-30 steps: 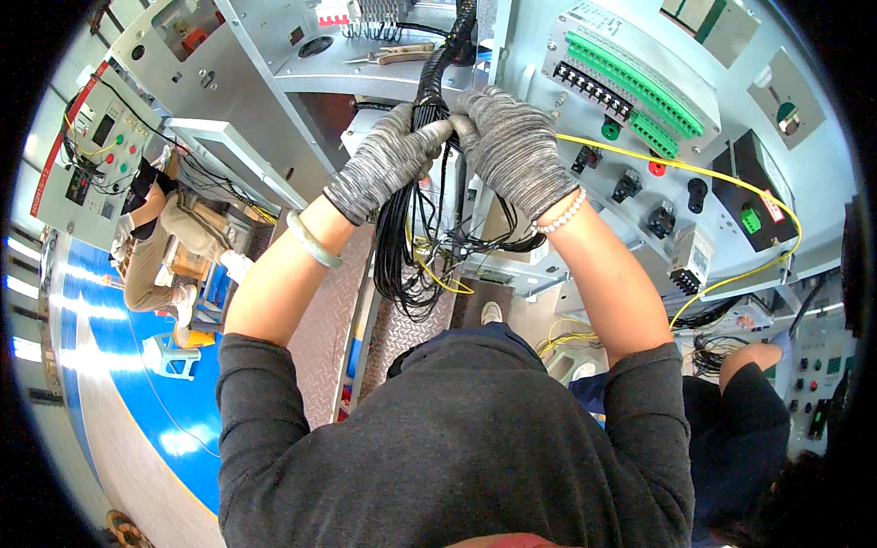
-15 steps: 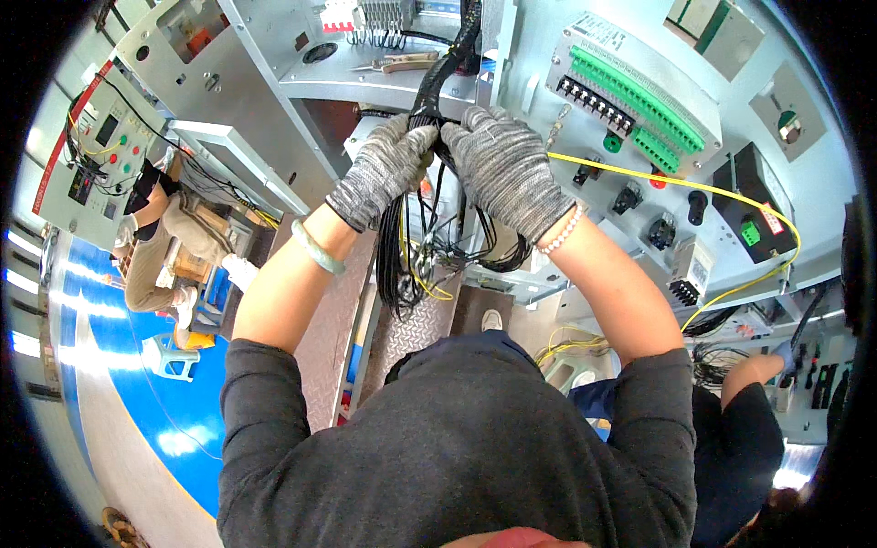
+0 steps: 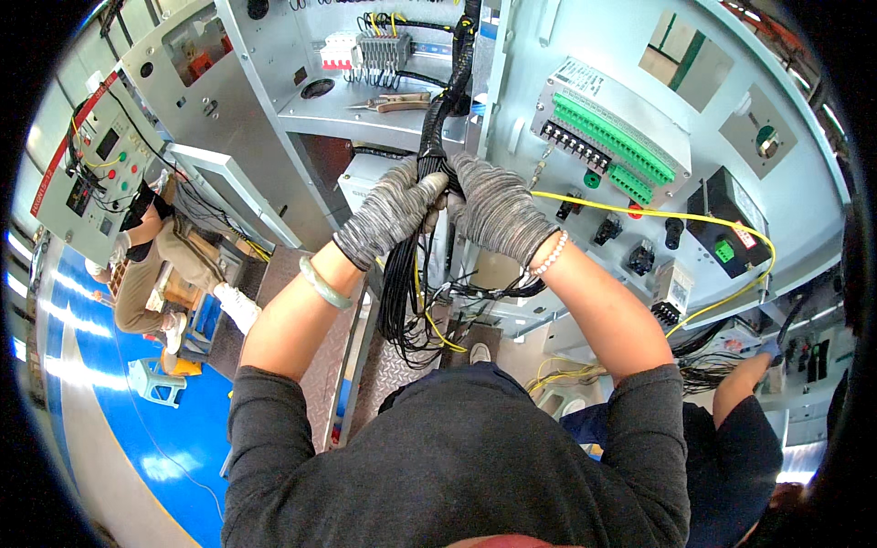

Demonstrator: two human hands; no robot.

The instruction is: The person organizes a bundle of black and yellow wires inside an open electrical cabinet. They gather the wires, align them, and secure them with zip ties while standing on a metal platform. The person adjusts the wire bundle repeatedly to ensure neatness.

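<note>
Both my hands wear grey knit gloves and meet around a thick bundle of black wires. My left hand is closed on the bundle just below its black sleeving, thumb pressed across the front. From the other side my right hand grips the same bundle, its fingertips partly hidden behind the wires. Below the hands the loose wire ends hang and fan out, some curving right. A yellow wire dangles among them. The sleeved part runs up into the cabinet.
Wire cutters lie on the cabinet shelf near terminal blocks. On the door at right are a module with green terminals and a long yellow wire. One person sits at far left; another stands at lower right.
Both hands have moved down along the bundle, baring more sleeving above them. The view has shifted, so the hands and loose wires appear lower.
</note>
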